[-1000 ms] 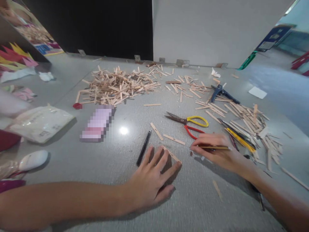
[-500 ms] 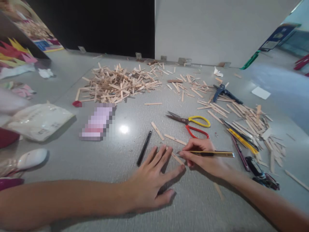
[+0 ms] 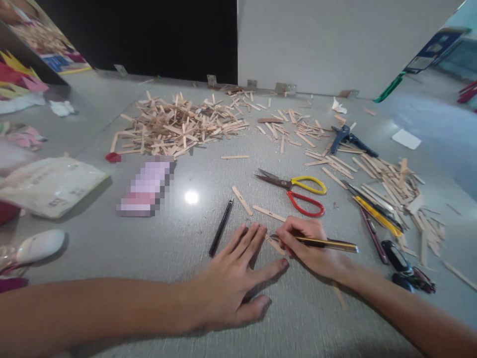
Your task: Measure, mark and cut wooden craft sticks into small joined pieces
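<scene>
From where I stand, the person's left hand (image 3: 238, 286) lies palm down on the grey, finely textured tabletop (image 3: 160, 258), thumb and index finger splayed wide, the other three fingers reaching forward closer together. In the gap between the index and middle fingertips lies a narrow, flat, pale wooden stick (image 3: 276, 245) with a small dark mark on it. Its far end is right by the middle fingertip, its near end just beside the index fingertip; I cannot tell how firmly either finger bears on it.

The right hand (image 3: 307, 241) pinches a slim black-and-gold pencil (image 3: 331, 243) between thumb and fingers, the other fingers curled under, with the point down at the stick; whether it touches the wood I can't make out.

Just beyond, two more marked pale sticks lie apart: one slanting (image 3: 242, 200), one near the right knuckles (image 3: 268, 213). A slender black pen (image 3: 221, 227) rests left of the spread fingers, and scissors with one yellow and one red handle (image 3: 288, 184) lie open farther off.
</scene>
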{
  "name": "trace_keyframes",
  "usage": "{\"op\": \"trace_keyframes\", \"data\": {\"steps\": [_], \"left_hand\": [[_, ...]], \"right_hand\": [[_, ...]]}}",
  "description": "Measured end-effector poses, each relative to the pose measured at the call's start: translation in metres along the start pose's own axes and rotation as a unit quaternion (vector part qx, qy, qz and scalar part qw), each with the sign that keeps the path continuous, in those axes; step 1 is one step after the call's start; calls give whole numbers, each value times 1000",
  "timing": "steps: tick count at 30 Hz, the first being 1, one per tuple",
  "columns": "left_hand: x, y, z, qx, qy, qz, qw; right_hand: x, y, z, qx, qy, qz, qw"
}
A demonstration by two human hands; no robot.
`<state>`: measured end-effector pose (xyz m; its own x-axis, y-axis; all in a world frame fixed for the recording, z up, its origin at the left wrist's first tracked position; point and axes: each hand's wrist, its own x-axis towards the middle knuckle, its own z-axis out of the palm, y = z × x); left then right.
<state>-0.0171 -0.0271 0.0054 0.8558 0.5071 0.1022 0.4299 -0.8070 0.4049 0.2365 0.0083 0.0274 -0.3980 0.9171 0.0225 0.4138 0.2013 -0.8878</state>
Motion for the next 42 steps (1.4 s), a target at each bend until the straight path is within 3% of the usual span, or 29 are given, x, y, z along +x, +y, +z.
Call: {"op": "trace_keyframes", "data": {"steps": [14,25,42], "left_hand": [[-1,-1,1,12,16,7,1000],[4,1,-5,91,-9,18,996],[5,2,-6,150,-6,2,989]], "right_hand": [[1,1,1,-42,-17,-40,998],[4,4,4,-156,-10,-185,970],[3,5,1,-197,-18,-245,949]]}}
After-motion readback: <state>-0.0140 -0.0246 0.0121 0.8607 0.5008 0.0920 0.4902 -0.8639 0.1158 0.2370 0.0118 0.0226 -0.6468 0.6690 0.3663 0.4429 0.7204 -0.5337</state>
